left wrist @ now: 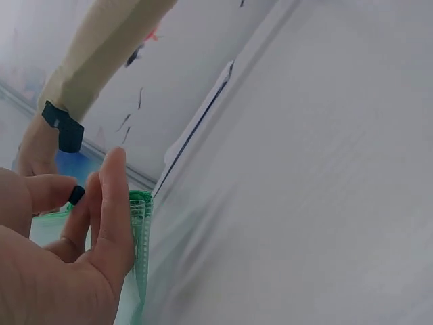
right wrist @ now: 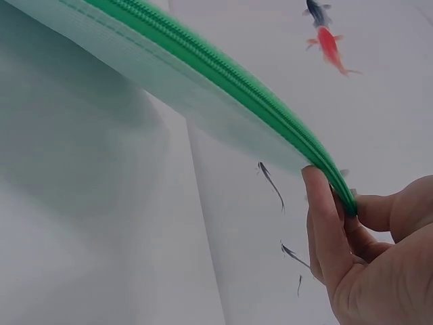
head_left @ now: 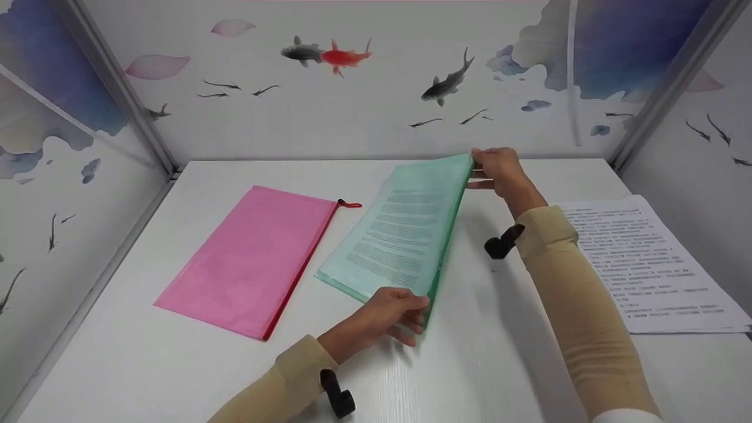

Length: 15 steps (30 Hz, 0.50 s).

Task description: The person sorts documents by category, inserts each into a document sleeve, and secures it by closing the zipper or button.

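A translucent green zipper document bag (head_left: 405,220) leans above the table with its zipper edge raised, printed sheets showing through it. At its far right corner, my right hand (head_left: 502,170) pinches the edge between thumb and fingers; the right wrist view shows this hand (right wrist: 369,250) at the end of the green zipper (right wrist: 237,84). My left hand (head_left: 382,320) is at the near end of the zipper edge. In the left wrist view, my left hand (left wrist: 74,264) pinches a small black-tipped zipper pull (left wrist: 76,196) between thumb and finger, its other fingers extended beside the bag's mesh edge (left wrist: 140,230).
A pink zipper document bag (head_left: 247,264) lies flat on the left, its red pull (head_left: 351,205) pointing right. Printed sheets (head_left: 658,270) lie at the right, partly behind my right forearm. Decorated panels enclose the white table (head_left: 470,370) at the back and sides.
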Available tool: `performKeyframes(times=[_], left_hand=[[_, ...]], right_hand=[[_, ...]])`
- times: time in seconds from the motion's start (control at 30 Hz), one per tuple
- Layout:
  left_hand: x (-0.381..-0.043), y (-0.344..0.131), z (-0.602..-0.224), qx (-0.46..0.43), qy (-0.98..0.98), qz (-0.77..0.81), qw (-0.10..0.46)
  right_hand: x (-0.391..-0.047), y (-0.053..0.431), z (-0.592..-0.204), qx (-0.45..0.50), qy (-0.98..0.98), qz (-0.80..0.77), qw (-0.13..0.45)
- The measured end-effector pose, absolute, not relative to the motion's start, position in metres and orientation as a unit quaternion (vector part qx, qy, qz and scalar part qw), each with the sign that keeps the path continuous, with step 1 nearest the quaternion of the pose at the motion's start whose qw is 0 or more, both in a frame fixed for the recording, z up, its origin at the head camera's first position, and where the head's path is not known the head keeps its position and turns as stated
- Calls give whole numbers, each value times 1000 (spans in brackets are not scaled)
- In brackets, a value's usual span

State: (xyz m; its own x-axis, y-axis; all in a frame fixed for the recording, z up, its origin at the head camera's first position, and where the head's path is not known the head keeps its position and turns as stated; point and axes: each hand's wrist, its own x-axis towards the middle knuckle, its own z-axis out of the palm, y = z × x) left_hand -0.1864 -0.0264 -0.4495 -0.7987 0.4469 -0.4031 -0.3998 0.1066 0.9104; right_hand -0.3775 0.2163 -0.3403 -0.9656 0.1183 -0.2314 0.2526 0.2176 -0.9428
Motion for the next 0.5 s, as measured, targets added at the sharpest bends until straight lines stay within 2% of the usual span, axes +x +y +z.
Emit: performKeyframes(times=[0.23,0.5], left_hand=[[-182,-31,-449,55,690,624,364],[-178,-38,-450,109,691,598,392]], right_hand=[[-377,221,-339,113,782,-611,49],[-376,230,-336,112,787,-606,39]])
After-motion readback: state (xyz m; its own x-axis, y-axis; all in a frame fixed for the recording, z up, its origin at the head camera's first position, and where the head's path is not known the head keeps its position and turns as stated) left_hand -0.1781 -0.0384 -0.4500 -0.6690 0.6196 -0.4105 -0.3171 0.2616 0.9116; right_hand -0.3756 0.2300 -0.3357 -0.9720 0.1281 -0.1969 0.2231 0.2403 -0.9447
